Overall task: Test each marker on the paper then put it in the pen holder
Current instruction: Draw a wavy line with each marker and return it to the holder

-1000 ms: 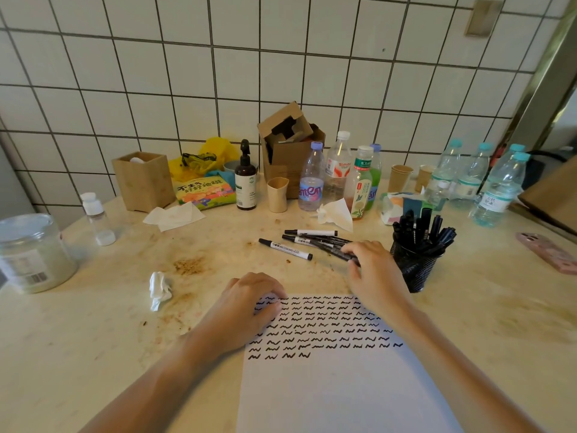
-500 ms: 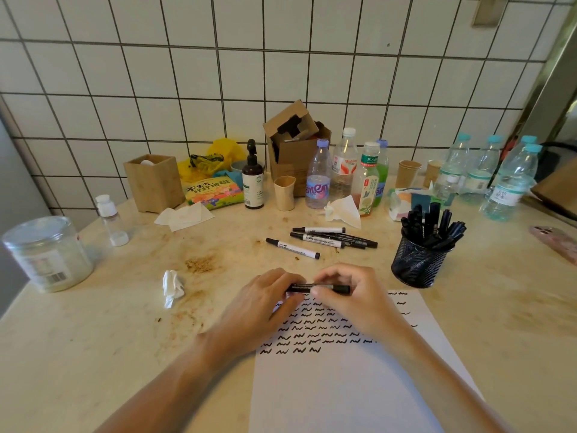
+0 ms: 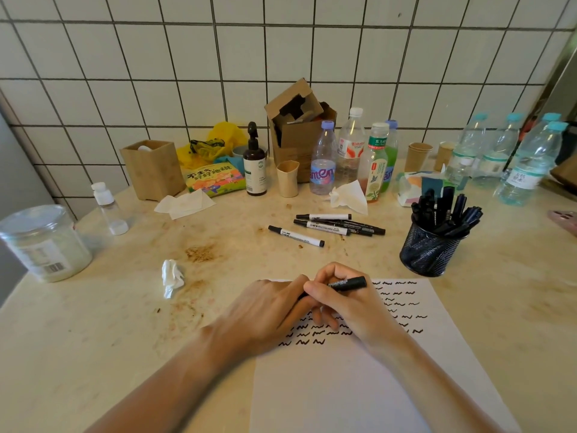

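A black marker lies across my right hand, whose fingers are curled round its barrel above the white paper. My left hand grips the marker's left end, which it hides. Rows of black squiggles cover the paper's upper part. Several loose markers lie on the table beyond the paper, one white-barrelled marker apart to the left. The black mesh pen holder stands at the right, packed with several dark markers.
The beige table carries a crumpled tissue, a clear jar at the left, bottles, paper cups, a cardboard box and a wooden box along the tiled wall. A pink phone lies at the far right edge.
My right hand took a marker from the loose pile and brought it back over the paper. My left hand rose off the sheet and took hold of the marker's left end.
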